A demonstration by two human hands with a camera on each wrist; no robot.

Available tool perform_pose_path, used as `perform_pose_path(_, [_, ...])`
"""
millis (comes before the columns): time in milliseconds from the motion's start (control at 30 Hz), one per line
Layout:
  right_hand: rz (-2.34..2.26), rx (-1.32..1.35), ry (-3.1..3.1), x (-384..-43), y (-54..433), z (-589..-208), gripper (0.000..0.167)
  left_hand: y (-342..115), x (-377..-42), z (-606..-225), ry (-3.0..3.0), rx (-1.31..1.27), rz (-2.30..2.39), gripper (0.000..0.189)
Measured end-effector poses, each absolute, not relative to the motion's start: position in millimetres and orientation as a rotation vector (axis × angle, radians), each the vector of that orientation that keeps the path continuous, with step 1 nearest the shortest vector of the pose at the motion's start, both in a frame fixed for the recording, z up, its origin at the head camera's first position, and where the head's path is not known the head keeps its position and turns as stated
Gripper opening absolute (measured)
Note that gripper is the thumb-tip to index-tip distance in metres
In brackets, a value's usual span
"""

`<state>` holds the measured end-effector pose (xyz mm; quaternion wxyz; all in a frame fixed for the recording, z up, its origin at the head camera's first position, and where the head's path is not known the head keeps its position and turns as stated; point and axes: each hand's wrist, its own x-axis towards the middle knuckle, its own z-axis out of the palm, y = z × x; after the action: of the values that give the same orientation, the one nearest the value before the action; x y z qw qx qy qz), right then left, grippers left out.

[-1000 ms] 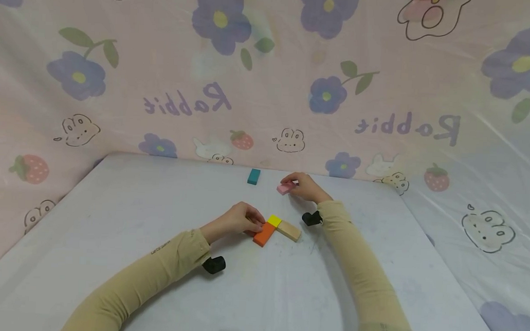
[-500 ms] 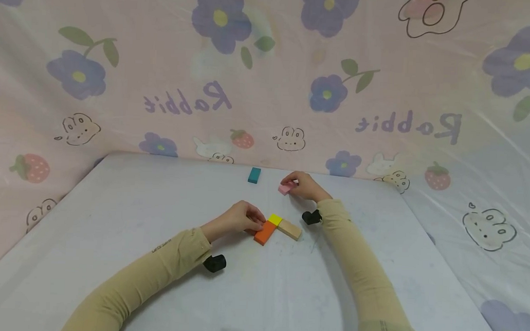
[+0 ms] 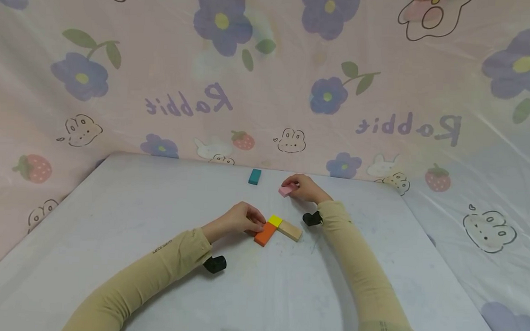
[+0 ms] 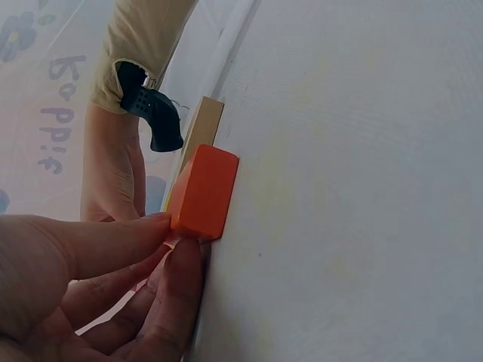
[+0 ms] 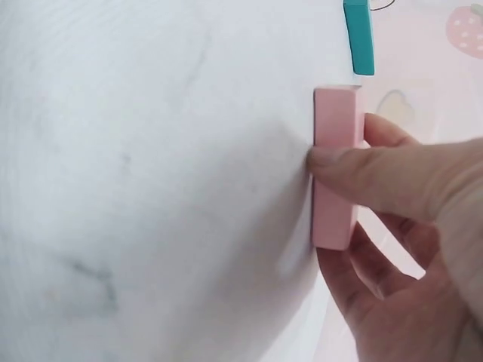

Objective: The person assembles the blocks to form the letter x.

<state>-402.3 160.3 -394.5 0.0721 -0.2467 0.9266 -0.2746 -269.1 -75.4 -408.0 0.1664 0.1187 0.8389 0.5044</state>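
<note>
On the white tabletop, my left hand [image 3: 238, 218] has its thumb and fingertips against the side of an orange rectangular block [image 3: 265, 234], lightly pinching it in the left wrist view. A yellow block [image 3: 275, 220] lies against the far end of the orange one. From the yellow block a plain wooden block [image 3: 290, 231] runs off to the right, forming an angle. Farther back, my right hand [image 3: 307, 187] grips a pink block [image 5: 335, 113] between thumb and fingers, at or just above the table; contact is hard to judge.
A teal block [image 3: 254, 177] lies near the table's back edge, left of the pink one. Patterned curtain [image 3: 267, 97] hangs behind and beside the white table [image 3: 177, 299]. Black wrist attachments [image 3: 215, 264] stick out below both sleeves.
</note>
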Motion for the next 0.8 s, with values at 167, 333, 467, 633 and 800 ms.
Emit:
perform_pose_path(167, [-0.813,-0.748,2.789,-400.5,160.4,-392.9,0.03,-75.5,-269.1,-408.8,2.376,0.334,1.449,0.016])
perform_pose_path(333, [-0.8,-0.798,2.78,-400.3,163.4,-391.0,0.029,-75.5,-269.0,-408.1,2.387,0.341,1.441,0.016])
perform_pose_path(467, [-0.782,-0.857,2.771,-400.7,168.3,-387.9,0.028,-75.3,-269.3,-407.3,2.393,0.352,1.433,0.017])
perform_pose_path(633, [-0.808,-0.93,2.747,-397.7,175.8,-381.5,0.03,-75.0,-269.3,-407.0,2.391,0.343,1.435,0.016])
perform_pose_path(800, [-0.824,-0.95,2.723,-392.3,179.9,-374.9,0.029,-75.7,-269.7,-408.9,2.391,0.327,1.439,0.015])
